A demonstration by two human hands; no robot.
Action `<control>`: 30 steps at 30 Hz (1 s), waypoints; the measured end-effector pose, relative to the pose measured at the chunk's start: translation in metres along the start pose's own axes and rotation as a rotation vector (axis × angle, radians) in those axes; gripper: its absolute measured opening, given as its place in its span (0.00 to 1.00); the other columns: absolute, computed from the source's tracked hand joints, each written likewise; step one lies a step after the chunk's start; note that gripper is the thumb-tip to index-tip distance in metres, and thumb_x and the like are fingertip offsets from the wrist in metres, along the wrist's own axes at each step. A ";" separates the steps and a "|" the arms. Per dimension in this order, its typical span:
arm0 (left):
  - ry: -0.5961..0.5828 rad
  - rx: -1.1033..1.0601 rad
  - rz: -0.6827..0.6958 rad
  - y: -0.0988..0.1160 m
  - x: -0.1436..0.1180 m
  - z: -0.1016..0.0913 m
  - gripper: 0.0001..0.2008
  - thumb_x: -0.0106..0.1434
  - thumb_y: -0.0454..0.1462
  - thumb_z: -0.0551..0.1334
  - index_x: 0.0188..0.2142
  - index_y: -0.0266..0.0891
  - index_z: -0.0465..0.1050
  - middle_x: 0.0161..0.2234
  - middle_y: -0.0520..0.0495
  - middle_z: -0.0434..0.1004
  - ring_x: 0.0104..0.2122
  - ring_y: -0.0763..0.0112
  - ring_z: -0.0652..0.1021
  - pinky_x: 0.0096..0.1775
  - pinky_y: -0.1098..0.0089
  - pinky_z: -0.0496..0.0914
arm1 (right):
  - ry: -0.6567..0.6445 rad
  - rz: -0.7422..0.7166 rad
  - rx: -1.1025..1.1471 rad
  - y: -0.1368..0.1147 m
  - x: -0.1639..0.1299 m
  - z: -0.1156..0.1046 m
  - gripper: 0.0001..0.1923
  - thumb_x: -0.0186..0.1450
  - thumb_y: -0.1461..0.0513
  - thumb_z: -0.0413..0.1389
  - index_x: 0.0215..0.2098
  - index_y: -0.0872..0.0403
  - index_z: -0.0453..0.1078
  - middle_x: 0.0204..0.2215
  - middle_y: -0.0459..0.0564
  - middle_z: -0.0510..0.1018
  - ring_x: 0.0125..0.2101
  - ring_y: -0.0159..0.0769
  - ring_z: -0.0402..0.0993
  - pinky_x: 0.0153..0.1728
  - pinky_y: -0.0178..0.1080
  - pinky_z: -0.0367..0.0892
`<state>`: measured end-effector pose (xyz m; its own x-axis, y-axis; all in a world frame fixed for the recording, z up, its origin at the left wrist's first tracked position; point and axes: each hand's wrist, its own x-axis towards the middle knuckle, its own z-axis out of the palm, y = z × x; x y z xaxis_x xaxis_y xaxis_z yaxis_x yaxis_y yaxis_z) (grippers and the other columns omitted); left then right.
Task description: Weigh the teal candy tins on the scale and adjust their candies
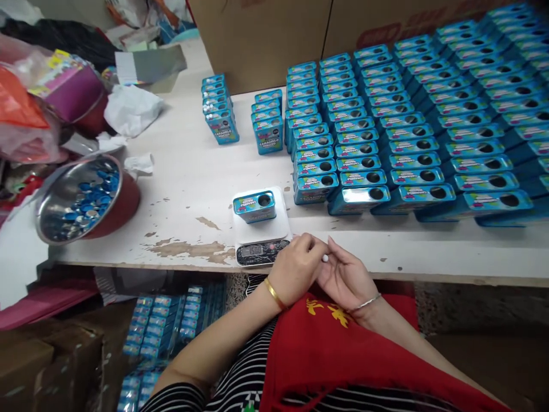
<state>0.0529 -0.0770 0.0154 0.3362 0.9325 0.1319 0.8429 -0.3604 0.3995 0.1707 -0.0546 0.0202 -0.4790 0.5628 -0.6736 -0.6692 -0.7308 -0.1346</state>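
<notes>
My left hand point(302, 260), with a gold bangle, is bent over my right palm, its fingertips pinched at a small white ball point(325, 258). My right hand point(345, 277) lies palm up beneath it, cupped, thumb and palm spread; whether more balls lie in it is hidden. Just left of my hands, a white digital scale point(246, 234) sits near the table edge, its display lit. On the scale stands one blue tin point(256, 213) labelled "Caramelo Macizo", upright, with a round dark hole in its top.
Long rows of blue tins point(358, 149) with holes fill the right side. Two short rows, one of capped tins point(221, 126), stand farther back. At left a metal bowl point(43, 220) holds blue caps. Cardboard boxes point(266, 40) border the back; packed tins point(154, 326) sit below the table.
</notes>
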 end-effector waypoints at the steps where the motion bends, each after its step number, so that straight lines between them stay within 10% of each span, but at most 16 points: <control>1: 0.006 0.003 -0.022 0.001 -0.001 0.001 0.06 0.64 0.32 0.53 0.37 0.37 0.68 0.36 0.45 0.68 0.36 0.68 0.71 0.35 0.70 0.71 | 0.015 0.000 0.002 0.001 0.000 0.000 0.21 0.72 0.62 0.37 0.44 0.62 0.71 0.36 0.54 0.80 0.38 0.32 0.78 0.45 0.37 0.73; 11: 0.149 -0.153 0.025 -0.017 -0.010 -0.016 0.05 0.65 0.32 0.53 0.35 0.37 0.67 0.36 0.46 0.68 0.35 0.72 0.72 0.37 0.71 0.72 | -0.096 0.001 0.050 0.011 0.010 0.007 0.20 0.72 0.65 0.38 0.40 0.63 0.72 0.32 0.52 0.79 0.31 0.29 0.77 0.32 0.29 0.74; 19: 0.482 -0.070 -0.021 -0.053 0.020 -0.080 0.04 0.63 0.31 0.57 0.38 0.37 0.68 0.35 0.47 0.70 0.33 0.74 0.72 0.35 0.71 0.70 | -0.197 0.022 0.011 0.006 0.009 0.045 0.19 0.71 0.62 0.40 0.41 0.63 0.71 0.42 0.60 0.78 0.46 0.37 0.75 0.49 0.37 0.71; 24: 0.405 0.089 -0.040 -0.070 0.023 -0.089 0.06 0.63 0.34 0.58 0.40 0.37 0.69 0.36 0.45 0.72 0.36 0.69 0.72 0.39 0.65 0.69 | -0.152 0.020 -0.002 0.006 0.012 0.042 0.18 0.71 0.61 0.41 0.42 0.62 0.71 0.45 0.59 0.77 0.49 0.38 0.74 0.50 0.38 0.69; 30: 0.233 0.004 0.129 -0.033 0.006 -0.052 0.11 0.65 0.35 0.55 0.47 0.36 0.67 0.42 0.42 0.70 0.41 0.67 0.71 0.41 0.66 0.70 | -0.134 -0.014 0.028 -0.001 0.008 0.028 0.22 0.72 0.59 0.37 0.45 0.59 0.70 0.39 0.52 0.80 0.38 0.31 0.78 0.42 0.34 0.74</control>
<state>0.0048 -0.0579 0.0503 0.3357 0.8588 0.3871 0.8014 -0.4764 0.3618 0.1518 -0.0390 0.0352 -0.5401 0.6205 -0.5685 -0.6909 -0.7127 -0.1214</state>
